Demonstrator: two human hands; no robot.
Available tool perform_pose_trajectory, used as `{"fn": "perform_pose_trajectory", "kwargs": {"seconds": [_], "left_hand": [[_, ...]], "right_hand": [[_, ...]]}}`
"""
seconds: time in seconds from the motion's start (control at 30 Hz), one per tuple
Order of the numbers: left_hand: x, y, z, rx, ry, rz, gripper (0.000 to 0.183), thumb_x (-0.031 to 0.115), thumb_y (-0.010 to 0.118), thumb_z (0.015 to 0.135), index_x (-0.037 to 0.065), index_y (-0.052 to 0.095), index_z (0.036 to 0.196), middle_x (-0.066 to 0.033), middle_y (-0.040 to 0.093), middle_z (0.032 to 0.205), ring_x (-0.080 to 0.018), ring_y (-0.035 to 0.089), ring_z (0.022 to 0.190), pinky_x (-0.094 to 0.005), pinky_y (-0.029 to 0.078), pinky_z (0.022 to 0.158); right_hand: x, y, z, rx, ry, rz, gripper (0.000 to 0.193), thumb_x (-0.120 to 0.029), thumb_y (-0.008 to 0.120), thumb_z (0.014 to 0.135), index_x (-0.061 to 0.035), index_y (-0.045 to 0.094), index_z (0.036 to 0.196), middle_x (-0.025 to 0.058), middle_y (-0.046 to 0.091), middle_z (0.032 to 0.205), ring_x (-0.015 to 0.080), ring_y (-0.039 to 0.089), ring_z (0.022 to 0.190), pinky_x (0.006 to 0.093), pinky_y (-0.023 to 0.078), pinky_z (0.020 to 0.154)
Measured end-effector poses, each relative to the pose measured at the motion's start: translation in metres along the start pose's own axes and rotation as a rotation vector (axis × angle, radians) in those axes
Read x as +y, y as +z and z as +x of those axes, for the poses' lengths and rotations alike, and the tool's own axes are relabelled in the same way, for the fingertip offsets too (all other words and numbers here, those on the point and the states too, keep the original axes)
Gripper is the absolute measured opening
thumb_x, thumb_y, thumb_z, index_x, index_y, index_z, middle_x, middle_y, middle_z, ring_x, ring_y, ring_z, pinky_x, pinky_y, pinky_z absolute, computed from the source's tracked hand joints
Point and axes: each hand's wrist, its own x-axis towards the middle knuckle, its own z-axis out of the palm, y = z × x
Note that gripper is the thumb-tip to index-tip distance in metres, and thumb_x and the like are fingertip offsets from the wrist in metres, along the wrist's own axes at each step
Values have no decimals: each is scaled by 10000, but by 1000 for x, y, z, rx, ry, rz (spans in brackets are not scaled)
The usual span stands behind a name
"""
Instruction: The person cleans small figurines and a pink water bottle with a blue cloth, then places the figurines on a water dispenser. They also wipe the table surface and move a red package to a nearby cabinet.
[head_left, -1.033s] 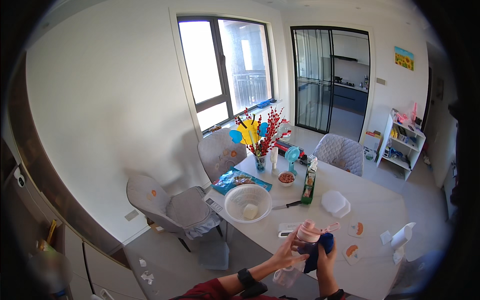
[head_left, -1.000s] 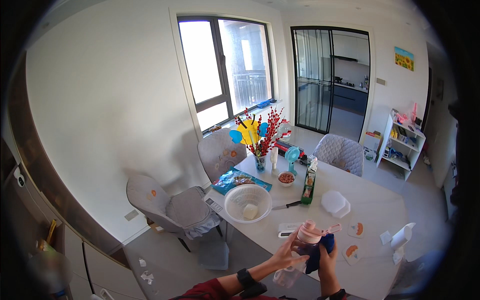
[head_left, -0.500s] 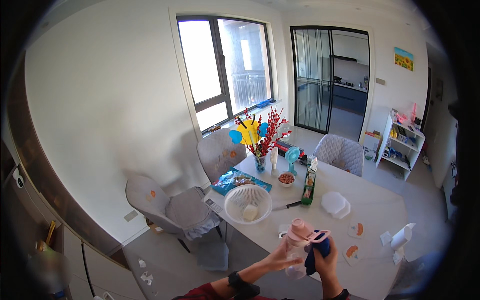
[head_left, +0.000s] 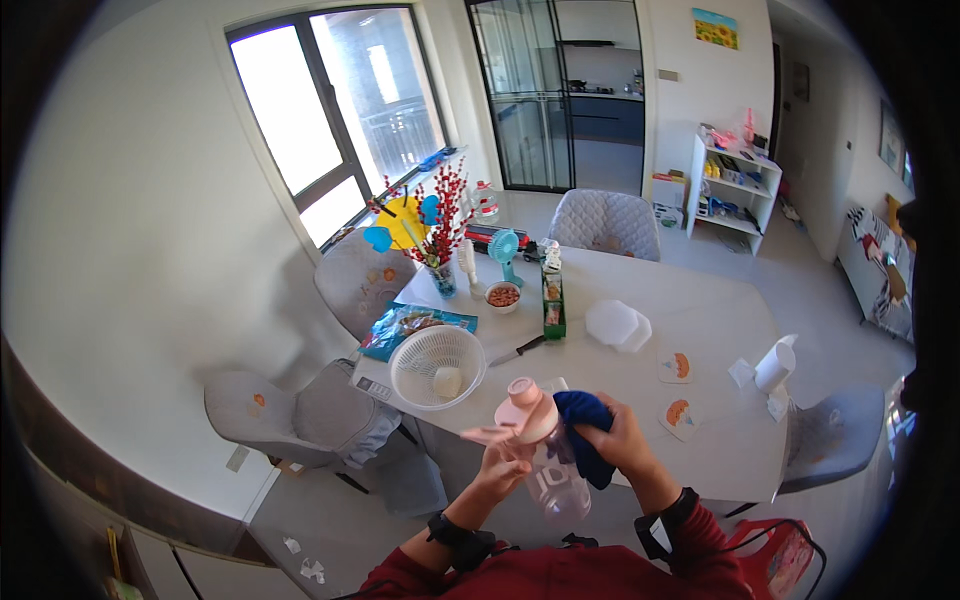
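Note:
A clear water bottle [head_left: 557, 485] with a pink lid [head_left: 526, 405] is held upright, slightly tilted, in front of my body at the table's near edge. My left hand [head_left: 503, 470] grips it at its upper left side, just under the pink carry loop [head_left: 487, 434] that sticks out to the left. With bent fingers, my right hand [head_left: 618, 436] clasps a dark blue cloth [head_left: 584, 430] and presses it to the bottle's right side. Part of the cloth hangs down beside the bottle. The right fingertips are hidden behind the cloth.
On the white table [head_left: 690, 300] are a white colander [head_left: 410, 375] with a pale lump, a knife [head_left: 518, 350], a bowl of nuts [head_left: 502, 297], a teal fan [head_left: 508, 255], a flower vase [head_left: 441, 280], white octagonal lids [head_left: 618, 326] and a paper roll [head_left: 775, 367]. Chairs stand around it.
The bottle has turned, so its carry loop points left instead of right. The cloth has come up and spread against its right side. My view has swung right and down.

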Motion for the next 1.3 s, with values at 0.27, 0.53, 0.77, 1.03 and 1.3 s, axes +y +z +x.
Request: {"fn": "perform_pose_trajectory", "kwargs": {"seconds": [0.27,0.53,0.77,1.03,1.3], "left_hand": [[-6,24,17,25,74,52,502,209,573,939,38,353,1356,-98,505,1291,-229,495,1193,-419,426,978],[-10,19,14,-7,-4,123,544,265,562,944,50,303,1372,-106,505,1269,-208,532,1133,-373,450,928],[-5,39,22,1,64,256,528,297,574,937,59,321,1335,-98,520,1249,-204,549,1097,-359,460,890],[8,33,41,281,71,177,549,325,645,894,68,343,1274,-73,557,1159,-166,582,993,-299,509,807],[-8,52,36,235,60,140,485,118,722,822,55,409,1187,-72,554,1062,-180,596,969,-301,524,793]], "right_hand": [[-8,25,-5,308,-401,-310,424,-34,679,686,-79,572,1094,171,593,1056,403,574,944,403,490,825],[3,14,0,274,-301,-225,370,-60,660,734,-85,569,1092,145,618,1024,347,606,891,389,494,784],[21,7,-2,298,-189,-74,308,-105,648,803,-59,555,1092,190,634,922,401,616,880,395,487,772],[8,21,-41,178,-435,-582,522,-65,679,655,-128,566,1161,90,553,1148,365,546,992,422,496,819],[7,8,-18,279,-452,-327,394,8,669,688,-58,586,1067,159,590,1088,375,578,968,391,492,805]]}}
